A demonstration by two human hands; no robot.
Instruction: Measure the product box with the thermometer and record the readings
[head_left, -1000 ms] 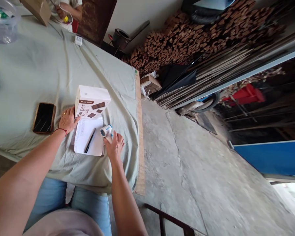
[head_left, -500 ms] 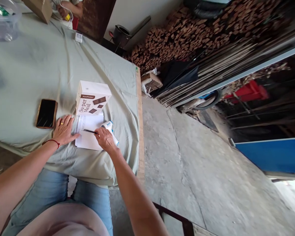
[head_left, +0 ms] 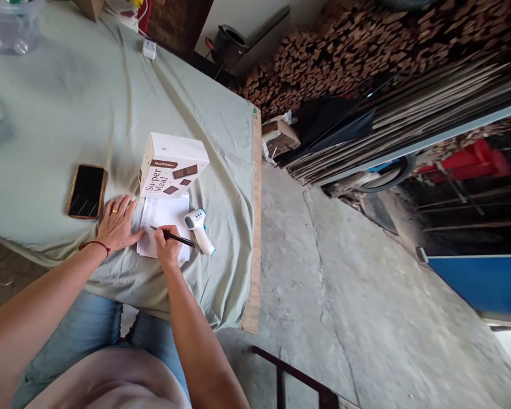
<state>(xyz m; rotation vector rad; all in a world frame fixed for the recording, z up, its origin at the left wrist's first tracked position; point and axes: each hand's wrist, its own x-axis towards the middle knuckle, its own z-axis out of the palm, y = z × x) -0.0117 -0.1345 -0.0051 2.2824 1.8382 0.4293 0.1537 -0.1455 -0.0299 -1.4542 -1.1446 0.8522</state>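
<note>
A notebook (head_left: 170, 211) lies on the cloth-covered table, with handwriting along its left side. Around a black pen (head_left: 179, 238) the fingers of my right hand (head_left: 167, 247) are closed, its tip over the page. My left hand (head_left: 118, 223) rests flat with fingers spread at the notebook's left edge. Just behind the page stands a white "Super Meal" box (head_left: 174, 165), upright. A white and blue infrared thermometer (head_left: 200, 230) lies to the right of my right hand. Left of my left hand is a phone (head_left: 87, 191) with a dark screen.
A clear plastic tub (head_left: 11, 28) and a small white adapter-like block (head_left: 149, 49) sit toward the table's far side. The wooden table edge (head_left: 252, 267) is at the right, above a concrete floor (head_left: 298, 295). Stacked firewood (head_left: 319, 57) lines the wall behind.
My right hand has moved left over the page, and the pen has turned so its tip points left over the writing. The camera view has shifted; a person's hand at the back has left view.
</note>
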